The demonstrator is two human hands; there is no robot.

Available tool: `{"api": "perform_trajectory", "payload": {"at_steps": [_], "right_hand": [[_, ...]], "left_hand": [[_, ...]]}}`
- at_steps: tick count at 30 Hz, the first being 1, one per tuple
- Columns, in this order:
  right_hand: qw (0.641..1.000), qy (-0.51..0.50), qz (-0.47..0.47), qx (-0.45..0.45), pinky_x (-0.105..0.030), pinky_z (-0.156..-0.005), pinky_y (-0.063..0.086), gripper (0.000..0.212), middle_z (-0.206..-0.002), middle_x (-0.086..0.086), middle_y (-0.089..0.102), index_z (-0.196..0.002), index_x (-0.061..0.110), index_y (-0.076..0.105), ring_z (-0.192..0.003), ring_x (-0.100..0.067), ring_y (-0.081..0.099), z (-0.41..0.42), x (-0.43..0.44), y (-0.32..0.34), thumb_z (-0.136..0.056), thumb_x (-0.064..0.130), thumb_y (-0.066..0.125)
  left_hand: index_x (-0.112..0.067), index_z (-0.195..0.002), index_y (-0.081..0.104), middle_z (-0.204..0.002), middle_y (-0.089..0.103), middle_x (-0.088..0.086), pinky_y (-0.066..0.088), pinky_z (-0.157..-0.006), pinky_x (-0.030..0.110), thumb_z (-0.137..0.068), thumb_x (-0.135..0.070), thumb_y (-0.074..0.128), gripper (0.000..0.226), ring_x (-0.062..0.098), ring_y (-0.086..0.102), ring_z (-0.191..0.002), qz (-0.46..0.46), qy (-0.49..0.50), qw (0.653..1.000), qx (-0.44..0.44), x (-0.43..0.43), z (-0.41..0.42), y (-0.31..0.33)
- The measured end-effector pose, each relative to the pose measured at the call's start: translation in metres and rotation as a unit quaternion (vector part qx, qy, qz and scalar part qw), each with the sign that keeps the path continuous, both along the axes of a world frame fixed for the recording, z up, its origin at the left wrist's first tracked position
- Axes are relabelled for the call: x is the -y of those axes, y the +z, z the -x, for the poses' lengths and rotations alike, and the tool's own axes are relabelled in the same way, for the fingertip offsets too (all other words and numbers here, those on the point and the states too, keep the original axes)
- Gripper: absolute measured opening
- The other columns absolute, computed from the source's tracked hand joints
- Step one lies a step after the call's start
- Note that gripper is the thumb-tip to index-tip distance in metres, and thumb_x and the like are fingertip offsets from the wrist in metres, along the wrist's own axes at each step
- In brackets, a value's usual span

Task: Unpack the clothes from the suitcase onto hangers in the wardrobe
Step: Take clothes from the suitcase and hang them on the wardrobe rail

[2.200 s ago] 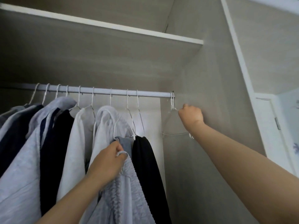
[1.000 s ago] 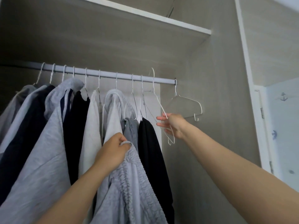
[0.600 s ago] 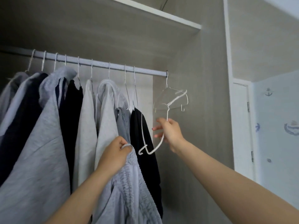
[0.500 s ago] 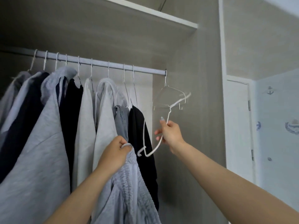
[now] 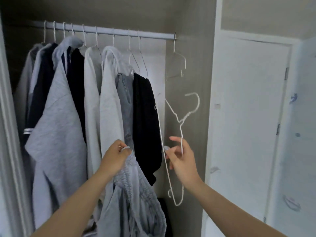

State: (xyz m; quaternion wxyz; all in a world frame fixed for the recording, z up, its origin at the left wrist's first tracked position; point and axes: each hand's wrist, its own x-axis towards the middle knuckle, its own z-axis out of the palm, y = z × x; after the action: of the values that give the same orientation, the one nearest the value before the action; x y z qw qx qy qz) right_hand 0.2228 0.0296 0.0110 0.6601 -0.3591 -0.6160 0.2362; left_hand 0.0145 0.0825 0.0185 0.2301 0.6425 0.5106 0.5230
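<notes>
My left hand (image 5: 114,158) grips the bunched top of a light grey ribbed garment (image 5: 135,202) that hangs down in front of the wardrobe. My right hand (image 5: 181,156) pinches a white wire hanger (image 5: 180,132), turned on end with its hook up and to the right, free of the rail. The metal rail (image 5: 109,31) runs across the top and carries several hung clothes in grey, navy, white and black (image 5: 145,117). One bare wire hanger (image 5: 176,65) stays on the rail at its right end.
The wardrobe's right side panel (image 5: 191,82) stands just behind the held hanger. A white door (image 5: 246,117) is to the right of it. The wardrobe's left frame (image 5: 8,134) runs down the left edge. A dark item (image 5: 164,218) lies low inside the wardrobe.
My right hand has taken a wire hanger off the rail's right end and brought it down and toward me, turning it on end. My left hand kept its grip on the grey garment.
</notes>
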Motion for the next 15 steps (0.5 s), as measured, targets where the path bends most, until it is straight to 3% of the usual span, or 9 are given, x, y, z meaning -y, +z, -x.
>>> {"api": "perform_trajectory", "payload": {"at_steps": [2, 5, 8, 11, 15], "right_hand": [[0.997, 0.039, 0.056, -0.035, -0.018, -0.05, 0.044, 0.034, -0.062, -0.005, 0.055, -0.119, 0.023, 0.051, -0.044, -0.007, 0.05, -0.002, 0.002, -0.014, -0.089, 0.016, 0.065], [0.991, 0.015, 0.126, -0.04, -0.015, -0.055, 0.04, 0.025, -0.063, -0.005, 0.05, -0.117, 0.023, 0.06, -0.053, -0.007, 0.049, -0.007, 0.006, -0.038, -0.093, 0.03, 0.059], [0.988, 0.006, 0.152, -0.01, -0.009, -0.049, 0.035, 0.024, -0.052, 0.004, 0.046, -0.1, 0.011, 0.069, -0.047, -0.002, 0.041, -0.01, 0.018, -0.073, -0.098, 0.024, 0.049], [0.984, 0.007, 0.179, 0.013, -0.012, -0.047, 0.032, 0.023, -0.044, 0.009, 0.046, -0.079, 0.01, 0.072, -0.043, -0.004, 0.039, -0.009, 0.041, -0.104, -0.093, 0.022, 0.059], [0.977, -0.023, 0.211, -0.023, -0.008, -0.048, 0.036, 0.018, -0.048, 0.012, 0.058, -0.064, 0.018, 0.069, -0.045, 0.0, 0.047, -0.002, 0.068, -0.145, -0.081, 0.016, 0.074]], "left_hand": [[-0.008, -0.082, 0.052, -0.069, 0.051, 0.004, 0.034, -0.053, 0.024, -0.093, -0.019, 0.058, 0.017, 0.015, 0.046, -0.058, 0.009, -0.006, 1.0, -0.008, 0.012, 0.003, -0.011], [-0.011, -0.082, 0.054, -0.067, 0.049, 0.0, 0.031, -0.051, 0.021, -0.093, -0.02, 0.059, 0.016, 0.01, 0.043, -0.056, 0.041, -0.012, 0.998, -0.037, 0.031, 0.008, -0.029], [-0.011, -0.085, 0.055, -0.065, 0.045, -0.001, 0.03, -0.054, 0.025, -0.092, -0.022, 0.06, 0.014, 0.012, 0.041, -0.057, 0.072, -0.013, 0.996, -0.058, 0.043, 0.018, -0.054], [-0.009, -0.087, 0.054, -0.066, 0.042, 0.001, 0.028, -0.055, 0.025, -0.093, -0.022, 0.059, 0.015, 0.013, 0.039, -0.059, 0.093, -0.03, 0.992, -0.073, 0.053, 0.029, -0.082], [-0.008, -0.089, 0.054, -0.067, 0.045, 0.002, 0.031, -0.058, 0.029, -0.094, -0.024, 0.056, 0.016, 0.015, 0.041, -0.059, 0.129, -0.019, 0.986, -0.099, 0.056, 0.044, -0.129]]}}
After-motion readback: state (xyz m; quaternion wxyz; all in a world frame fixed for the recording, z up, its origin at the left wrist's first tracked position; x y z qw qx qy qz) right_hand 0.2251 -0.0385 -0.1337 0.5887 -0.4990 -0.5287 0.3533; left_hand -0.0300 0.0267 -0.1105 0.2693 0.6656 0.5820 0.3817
